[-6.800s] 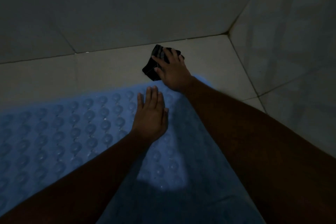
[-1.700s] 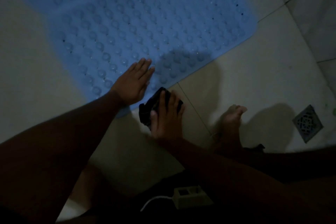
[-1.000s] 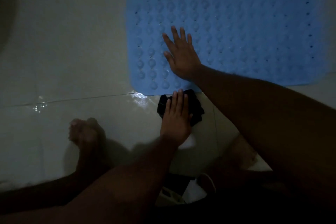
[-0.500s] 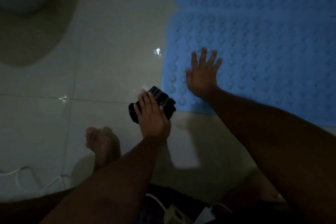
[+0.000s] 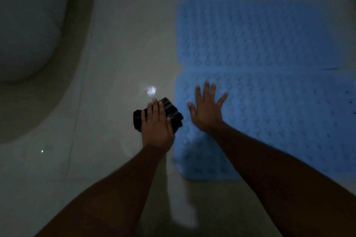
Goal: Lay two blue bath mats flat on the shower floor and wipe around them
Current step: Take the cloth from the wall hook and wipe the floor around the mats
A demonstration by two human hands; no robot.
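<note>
Two blue bubble-textured bath mats lie flat on the pale tiled floor. The far mat (image 5: 260,34) meets the near mat (image 5: 285,121) along a seam. My right hand (image 5: 207,111) rests flat on the near mat close to its left edge, fingers spread. My left hand (image 5: 157,125) presses down on a crumpled black cloth (image 5: 173,114), which lies on the tile just left of the near mat's edge, touching it or nearly so. The light is dim.
A white toilet base (image 5: 28,25) curves in at the upper left. The floor tile (image 5: 115,63) between it and the mats looks wet, with a bright glint (image 5: 151,90) just beyond the cloth. A wall edge runs along the top.
My left hand has slid the black cloth from the near mat's front left corner farther up along its left edge. My right hand stays flat on the mat. The view has swung round.
</note>
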